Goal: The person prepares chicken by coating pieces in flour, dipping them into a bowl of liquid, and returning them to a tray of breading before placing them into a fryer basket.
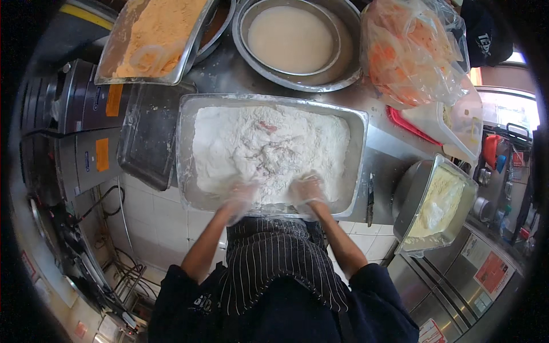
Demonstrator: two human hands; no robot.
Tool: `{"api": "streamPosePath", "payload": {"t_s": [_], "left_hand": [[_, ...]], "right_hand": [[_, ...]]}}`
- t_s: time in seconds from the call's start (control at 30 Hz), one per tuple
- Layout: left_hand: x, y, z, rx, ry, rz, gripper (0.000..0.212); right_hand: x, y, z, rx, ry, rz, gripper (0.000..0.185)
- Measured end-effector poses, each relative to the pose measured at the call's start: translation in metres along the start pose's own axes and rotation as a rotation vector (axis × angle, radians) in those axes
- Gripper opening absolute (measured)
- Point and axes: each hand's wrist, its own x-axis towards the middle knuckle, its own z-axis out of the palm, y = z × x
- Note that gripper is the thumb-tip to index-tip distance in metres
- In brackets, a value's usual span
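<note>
A large rectangular metal pan [274, 99] lies before me, filled with white flour [214, 128]. Pinkish pieces, perhaps raw meat, show through the flour [268, 127] near the pan's middle. My left hand [241, 195], in a clear plastic glove, is at the flour in the near left part of the pan. Also in a clear glove, my right hand [308, 188] is at the flour nearer the middle right. Both hands are blurred and dusted, so the fingers and anything under them cannot be made out.
Beyond the pan stand a tub of orange powder [167, 38], nested metal bowls with cloudy liquid [291, 38] and a plastic bag of orange-tinted food [411, 55]. A knife [370, 201] lies right of the pan, near a container of yellowish powder [441, 201]. A dark tray [150, 137] is at left.
</note>
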Motion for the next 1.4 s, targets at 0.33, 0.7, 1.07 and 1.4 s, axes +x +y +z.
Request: {"api": "streamPosePath", "payload": {"t_s": [0.33, 0.7, 1.07, 1.4], "left_hand": [[-0.019, 0.037, -0.112, -0.477, 0.290, -0.444, 0.110], [0.121, -0.013, -0.089, -0.773, 0.327, 0.033, 0.065], [-0.001, 0.014, -0.126, -0.360, 0.337, -0.368, 0.101], [0.018, 0.006, -0.078, -1.170, 0.472, -0.086, 0.102]], "right_hand": [[-0.020, -0.001, -0.105, 0.654, 0.830, 0.022, 0.054], [0.041, 0.031, -0.114, 0.681, 0.445, -0.022, 0.068], [-0.023, 0.050, -0.189, 0.663, 0.471, 0.145, 0.070], [0.016, 0.017, -0.213, 0.574, 0.279, -0.145, 0.045]]}}
